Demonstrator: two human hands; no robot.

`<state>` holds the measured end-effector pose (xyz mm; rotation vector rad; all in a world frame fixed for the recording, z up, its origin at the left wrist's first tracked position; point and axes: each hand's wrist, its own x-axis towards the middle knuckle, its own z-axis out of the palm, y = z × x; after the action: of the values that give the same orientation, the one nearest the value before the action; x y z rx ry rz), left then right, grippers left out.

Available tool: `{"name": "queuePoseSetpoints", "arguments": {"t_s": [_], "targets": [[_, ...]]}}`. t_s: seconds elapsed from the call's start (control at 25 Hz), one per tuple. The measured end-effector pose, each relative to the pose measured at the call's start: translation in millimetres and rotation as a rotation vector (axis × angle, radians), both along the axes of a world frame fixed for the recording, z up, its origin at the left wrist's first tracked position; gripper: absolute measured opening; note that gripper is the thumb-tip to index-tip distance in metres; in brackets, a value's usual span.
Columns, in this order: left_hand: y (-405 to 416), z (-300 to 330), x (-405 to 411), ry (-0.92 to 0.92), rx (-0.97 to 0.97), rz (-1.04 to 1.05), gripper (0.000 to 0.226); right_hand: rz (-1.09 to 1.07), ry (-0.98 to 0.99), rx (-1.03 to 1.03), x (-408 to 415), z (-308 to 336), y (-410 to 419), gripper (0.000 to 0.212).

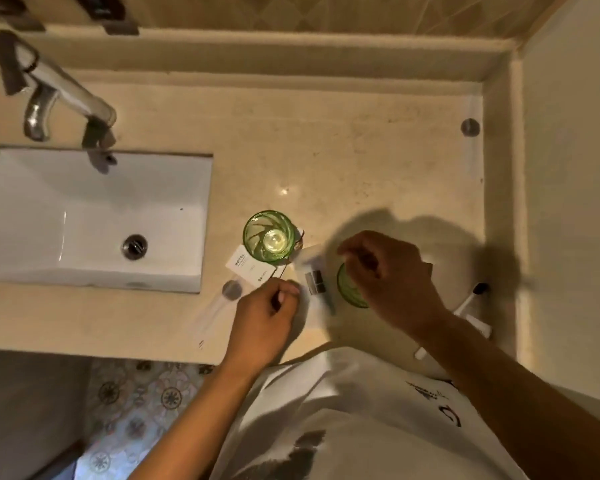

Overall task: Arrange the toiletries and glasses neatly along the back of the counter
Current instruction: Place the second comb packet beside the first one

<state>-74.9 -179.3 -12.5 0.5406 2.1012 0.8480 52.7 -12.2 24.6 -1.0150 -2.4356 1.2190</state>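
Observation:
A green glass (269,236) stands upright on the beige counter (361,161), right of the sink. A second green glass (347,289) stands further right; my right hand (388,271) curls over its rim from above and hides most of it. Between the glasses lies a white toiletry box (314,277) with a dark label. A white hotel packet (248,268) lies in front of the first glass. My left hand (267,313) has its fingers curled at the packet's near edge; whether it pinches something is unclear. A clear wrapped item (219,306) lies left of that hand.
A white rectangular sink (49,216) with a chrome faucet (66,95) fills the left. A raised ledge (291,53) runs along the back wall. A white toothbrush or razor (471,299) lies by the right wall. A small round metal fitting (470,127) sits at the back right.

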Motion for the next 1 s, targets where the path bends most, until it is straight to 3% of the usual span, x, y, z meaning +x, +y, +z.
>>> {"name": "queuePoseSetpoints", "arguments": {"t_s": [0.2, 0.48, 0.56, 0.72, 0.88, 1.0], "targets": [[-39, -40, 2, -0.061, -0.144, 0.036, 0.020, 0.386, -0.281, -0.137, -13, -29, -62, 0.013], [-85, -55, -20, -0.074, -0.150, 0.255, 0.016, 0.410, -0.440, -0.249, -29, -79, -95, 0.025], [-99, -56, -29, 0.045, -0.143, 0.286, 0.015, 0.421, -0.455, -0.252, -39, -86, -99, 0.026], [-124, -61, -60, 0.406, -0.210, 0.148, 0.024, 0.448, -0.380, -0.185, -71, -94, -113, 0.024], [-123, -67, -79, 0.515, -0.304, -0.094, 0.042, 0.594, -0.287, -0.003, -103, -97, -131, 0.034], [-114, -72, -79, 0.550, -0.351, -0.182, 0.048, 0.699, -0.327, 0.076, -116, -101, -141, 0.037]]}}
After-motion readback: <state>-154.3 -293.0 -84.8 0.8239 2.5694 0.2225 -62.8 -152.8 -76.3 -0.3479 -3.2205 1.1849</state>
